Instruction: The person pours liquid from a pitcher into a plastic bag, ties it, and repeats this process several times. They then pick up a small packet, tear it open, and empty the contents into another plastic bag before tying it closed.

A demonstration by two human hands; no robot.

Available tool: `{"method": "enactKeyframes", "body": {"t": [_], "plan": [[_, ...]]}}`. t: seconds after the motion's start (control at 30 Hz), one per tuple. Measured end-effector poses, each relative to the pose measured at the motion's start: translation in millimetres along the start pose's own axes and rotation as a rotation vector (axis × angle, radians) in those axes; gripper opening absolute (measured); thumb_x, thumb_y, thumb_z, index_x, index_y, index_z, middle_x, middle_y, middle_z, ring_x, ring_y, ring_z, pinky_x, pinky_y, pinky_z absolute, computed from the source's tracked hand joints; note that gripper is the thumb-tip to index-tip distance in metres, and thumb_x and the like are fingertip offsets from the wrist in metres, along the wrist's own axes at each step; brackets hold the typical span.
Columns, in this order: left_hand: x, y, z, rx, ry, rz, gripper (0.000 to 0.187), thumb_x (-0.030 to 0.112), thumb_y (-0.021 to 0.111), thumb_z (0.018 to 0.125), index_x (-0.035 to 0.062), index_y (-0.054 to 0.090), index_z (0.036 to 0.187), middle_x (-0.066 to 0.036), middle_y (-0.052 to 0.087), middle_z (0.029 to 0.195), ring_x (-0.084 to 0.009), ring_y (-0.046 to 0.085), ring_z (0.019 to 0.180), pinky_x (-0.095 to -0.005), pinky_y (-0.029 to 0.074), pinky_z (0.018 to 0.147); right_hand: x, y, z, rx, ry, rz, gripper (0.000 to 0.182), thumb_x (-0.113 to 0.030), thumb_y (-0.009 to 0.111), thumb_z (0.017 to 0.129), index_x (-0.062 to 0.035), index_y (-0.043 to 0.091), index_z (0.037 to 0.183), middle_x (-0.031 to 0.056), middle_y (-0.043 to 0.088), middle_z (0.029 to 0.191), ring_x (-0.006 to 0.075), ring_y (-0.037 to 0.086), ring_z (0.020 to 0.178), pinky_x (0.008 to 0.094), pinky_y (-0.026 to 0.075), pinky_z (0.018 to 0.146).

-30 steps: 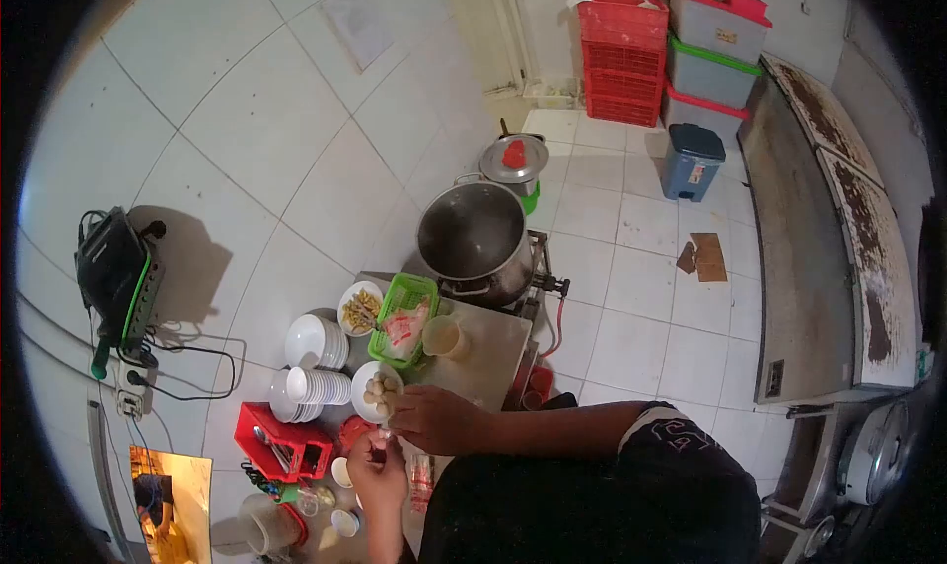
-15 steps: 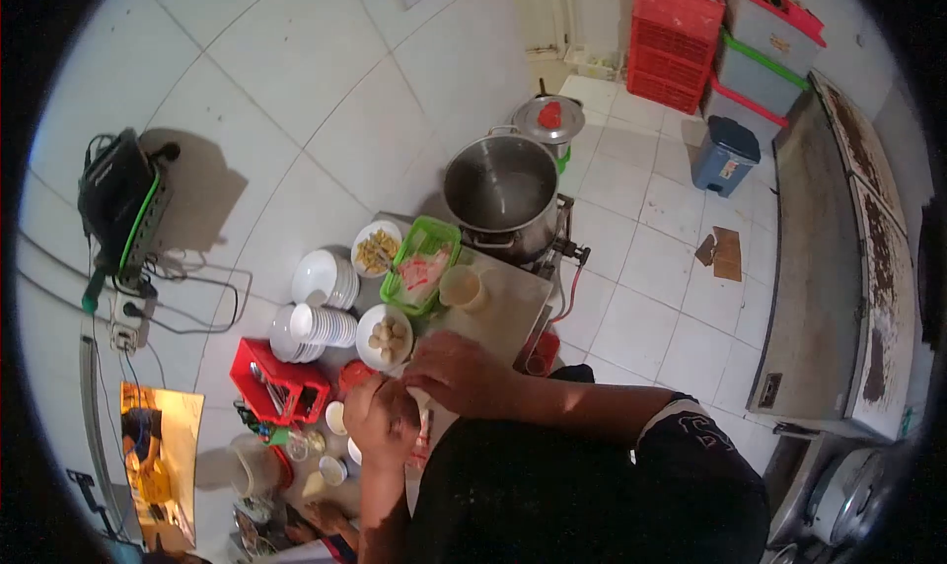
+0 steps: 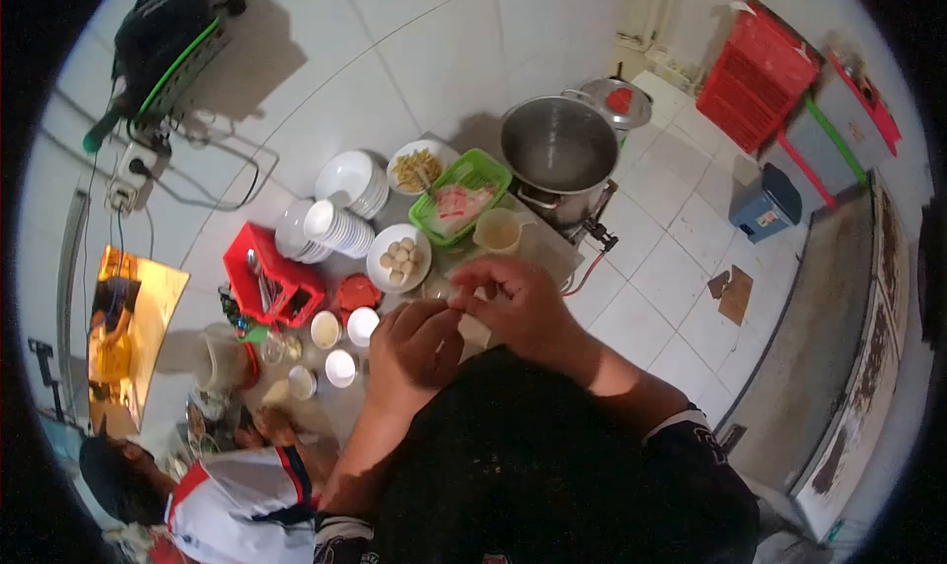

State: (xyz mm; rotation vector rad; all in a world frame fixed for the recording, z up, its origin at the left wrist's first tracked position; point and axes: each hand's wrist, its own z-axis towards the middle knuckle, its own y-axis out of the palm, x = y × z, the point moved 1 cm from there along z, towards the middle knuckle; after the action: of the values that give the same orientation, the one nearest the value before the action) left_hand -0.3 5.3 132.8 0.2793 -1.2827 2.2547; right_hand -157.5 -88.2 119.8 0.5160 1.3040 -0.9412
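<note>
My left hand [image 3: 416, 345] and my right hand [image 3: 515, 296] meet in front of my chest, over the near edge of the table. The fingers of both are pinched together. Whatever they hold is too small or too hidden to make out. Just beyond them sits a white bowl [image 3: 419, 274] of round pale balls [image 3: 400, 256]. A cloudy plastic jug [image 3: 499, 231] stands beyond my right hand. Small white cups [image 3: 340, 367] are grouped to the left of my left hand, near a red lid-like object [image 3: 357, 293].
A large steel pot [image 3: 560, 145] stands on a burner at the far right. Behind the jug is a green basket [image 3: 503, 175] holding a plastic bag. Stacked white bowls [image 3: 335, 231] and a red cutlery basket [image 3: 266, 268] line the wall. A co-worker [image 3: 237, 500] is at the lower left.
My view has turned and shifted, so the table things appear farther right and the co-worker shows more fully. My hands remain close together, with the right fingers now more lifted and visible.
</note>
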Motion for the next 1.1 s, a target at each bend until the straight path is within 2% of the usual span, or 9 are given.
{"method": "enactKeyframes", "body": {"t": [0.1, 0.27, 0.33, 0.47, 0.53, 0.67, 0.73, 0.87, 1.1], "plan": [[-3.5, -0.8, -4.1, 0.051, -0.011, -0.065, 0.028, -0.002, 0.071, 0.07, 0.0048, 0.067, 0.097, -0.013, 0.067, 0.095, -0.033, 0.066, 0.08, -0.0411, 0.053, 0.07, 9.5, 9.2, 1.1, -0.077, 0.146, 0.196, 0.02, -0.011, 0.074, 0.089, -0.0018, 0.07, 0.107, 0.0034, 0.07, 0.094, 0.0085, 0.061, 0.089, 0.0268, 0.05, 0.078], [-4.8, -4.5, -12.3, 0.067, -0.04, -0.064, 0.028, -0.001, 0.072, 0.071, 0.0055, 0.068, 0.098, -0.012, 0.066, 0.096, -0.0318, 0.066, 0.081, -0.041, 0.053, 0.07, 11.3, 16.4, 0.5, -0.063, 0.076, 0.155, 0.022, -0.01, 0.074, 0.089, -0.0004, 0.069, 0.108, 0.0029, 0.069, 0.095, 0.0092, 0.062, 0.089, 0.025, 0.049, 0.082], [-6.5, -4.5, -17.2, 0.092, -0.067, -0.07, 0.028, -0.001, 0.073, 0.071, 0.0059, 0.067, 0.097, -0.012, 0.066, 0.095, -0.0317, 0.066, 0.081, -0.041, 0.053, 0.07, 20.9, 23.4, 1.7, -0.079, 0.152, 0.375, 0.024, -0.012, 0.076, 0.088, -0.0023, 0.069, 0.108, 0.0033, 0.069, 0.1, 0.0102, 0.061, 0.097, 0.0282, 0.049, 0.086], [-9.4, -3.6, -24.7, 0.158, -0.123, -0.089, 0.028, -0.002, 0.074, 0.07, 0.0064, 0.065, 0.095, -0.011, 0.066, 0.094, -0.0313, 0.066, 0.081, -0.0406, 0.053, 0.07, 33.5, 35.8, 2.2, 0.016, 0.139, 0.248, 0.019, -0.019, 0.079, 0.084, -0.0089, 0.073, 0.099, 0.0069, 0.069, 0.109, 0.0167, 0.061, 0.101, 0.0341, 0.047, 0.091], [-12.8, -2.5, -27.6, 0.178, -0.147, -0.105, 0.027, -0.003, 0.074, 0.07, 0.0061, 0.065, 0.095, -0.011, 0.067, 0.093, -0.0314, 0.066, 0.081, -0.04, 0.053, 0.07, 34.4, 37.7, 1.5, -0.042, 0.002, 0.06, 0.016, -0.019, 0.08, 0.082, -0.0103, 0.073, 0.094, 0.009, 0.066, 0.117, 0.0229, 0.058, 0.11, 0.0377, 0.043, 0.097], [-21.9, 0.0, -36.7, 0.247, -0.183, -0.146, 0.025, -0.004, 0.071, 0.074, 0.0051, 0.064, 0.095, -0.011, 0.068, 0.094, -0.0292, 0.066, 0.079, -0.0374, 0.052, 0.069, 31.4, 42.3, 9.2, -0.055, -0.187, -0.01, 0.015, -0.02, 0.079, 0.082, -0.0104, 0.074, 0.093, 0.0092, 0.065, 0.118, 0.0272, 0.058, 0.111, 0.0417, 0.04, 0.1], [-22.3, -6.6, -41.9, 0.255, -0.268, -0.185, 0.023, -0.004, 0.07, 0.075, 0.0048, 0.064, 0.095, -0.011, 0.068, 0.094, -0.0277, 0.065, 0.078, -0.0358, 0.051, 0.068, 20.7, 40.2, 15.4, -0.145, -0.352, -0.225, 0.014, -0.021, 0.076, 0.084, -0.0112, 0.076, 0.094, 0.0093, 0.064, 0.121, 0.0299, 0.056, 0.114, 0.0446, 0.037, 0.102], [-27.9, -6.4, -55.0, 0.247, -0.454, -0.252, 0.018, -0.002, 0.069, 0.08, 0.0045, 0.066, 0.097, -0.009, 0.07, 0.093, -0.0223, 0.063, 0.074, -0.0316, 0.05, 0.065, 25.5, 44.9, 26.1, -0.202, -0.427, -0.273, 0.016, -0.019, 0.075, 0.083, -0.0125, 0.076, 0.098, 0.0103, 0.062, 0.123, 0.0318, 0.054, 0.117, 0.046, 0.036, 0.103], [-45.1, 3.0, -78.3, 0.354, -0.535, -0.297, 0.024, -0.001, 0.069, 0.082, 0.0067, 0.073, 0.105, -0.008, 0.07, 0.093, -0.0179, 0.061, 0.069, -0.029, 0.048, 0.062, 48.9, 70.6, 41.1, -0.3, -0.519, -0.265, 0.016, -0.012, 0.078, 0.074, -0.0117, 0.072, 0.09, 0.0066, 0.062, 0.122, 0.0327, 0.053, 0.118, 0.0473, 0.038, 0.102]]}}
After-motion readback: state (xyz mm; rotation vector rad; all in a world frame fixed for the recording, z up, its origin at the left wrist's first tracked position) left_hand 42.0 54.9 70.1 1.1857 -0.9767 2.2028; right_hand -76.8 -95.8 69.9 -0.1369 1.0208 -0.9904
